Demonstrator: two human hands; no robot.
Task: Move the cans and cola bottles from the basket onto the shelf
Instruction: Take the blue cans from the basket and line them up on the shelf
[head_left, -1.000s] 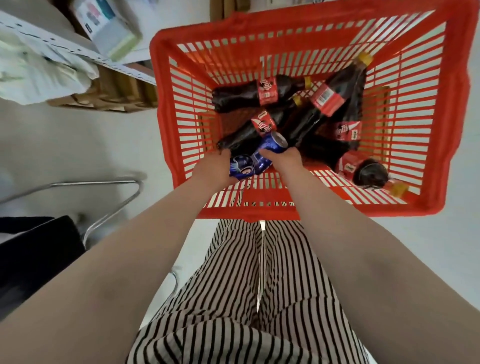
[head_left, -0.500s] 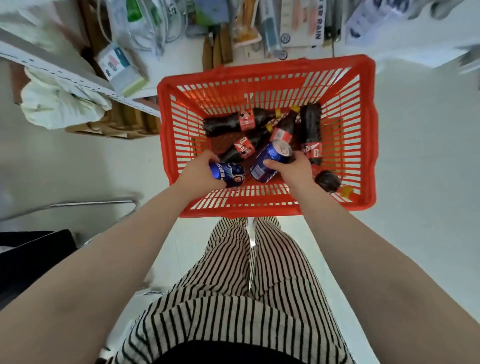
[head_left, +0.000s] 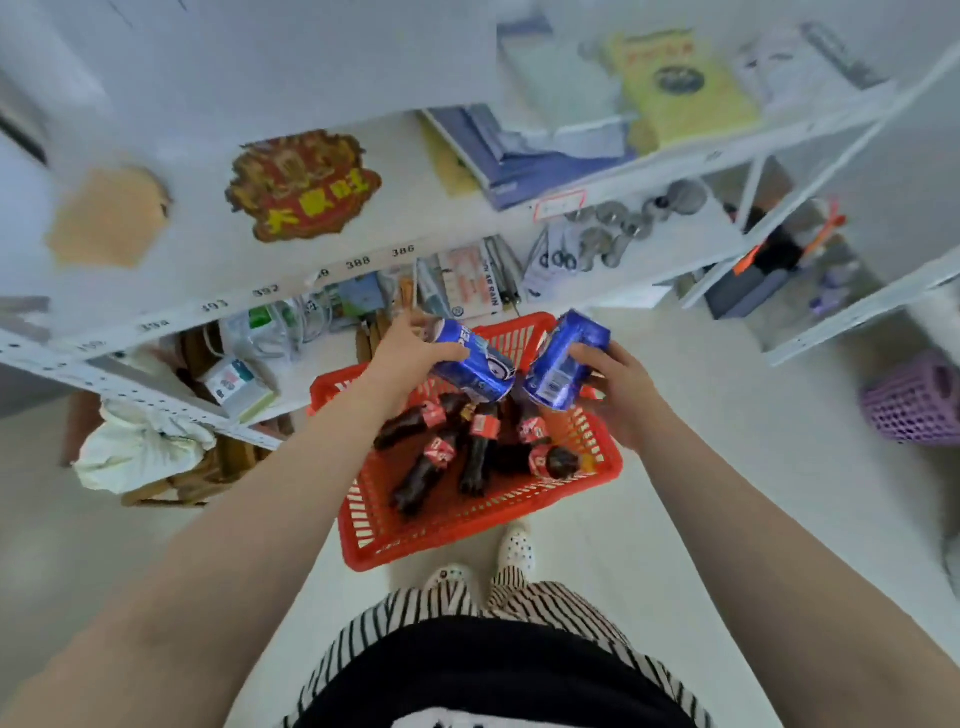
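Above the red basket (head_left: 467, 525), both hands are raised, each with one blue can. L hand (head_left: 402, 358) has fingers curled round a tilted can (head_left: 472, 366); R hand (head_left: 618, 387) grips second can (head_left: 563, 361) just beside it, the two cans nearly touching at the lower ends. Below the grips, cola bottles (head_left: 431, 457) w/ red labels lie in the basket, which stands on a pale floor (head_left: 727, 467). Beyond the hands is a white metal shelf (head_left: 363, 244) w/ numbers on its edge, a red-gold sticker (head_left: 304, 184) on top; lower levels hold packets. Right of R hand, well apart, a purple basket (head_left: 914, 400) lies on the floor.
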